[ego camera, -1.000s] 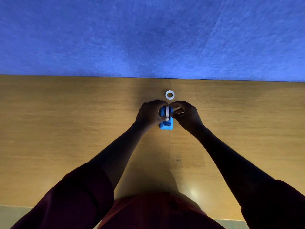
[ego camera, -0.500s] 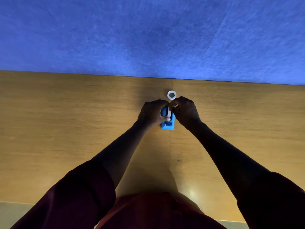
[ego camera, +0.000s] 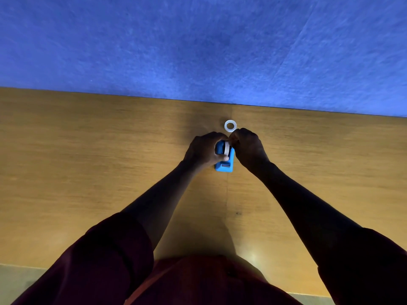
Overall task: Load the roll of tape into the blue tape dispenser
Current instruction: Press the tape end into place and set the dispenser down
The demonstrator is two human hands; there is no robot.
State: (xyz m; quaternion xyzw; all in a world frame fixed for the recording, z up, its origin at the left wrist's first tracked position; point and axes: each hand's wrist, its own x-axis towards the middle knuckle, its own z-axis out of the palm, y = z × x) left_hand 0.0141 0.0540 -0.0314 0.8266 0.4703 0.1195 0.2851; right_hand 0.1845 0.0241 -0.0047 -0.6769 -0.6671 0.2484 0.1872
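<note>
Tape roll [ego camera: 226, 148] looks light, stiff; my right hand [ego camera: 247, 148] pinches its 12 o'clock rim, left hand [ego camera: 203, 150] clamps the dispenser [ego camera: 224, 165].

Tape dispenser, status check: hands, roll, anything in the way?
Left hand grips dispenser on the table. Right hand pinches tape roll, standing on edge in the dispenser. Spare white ring lies just beyond, clear of the work.
</note>
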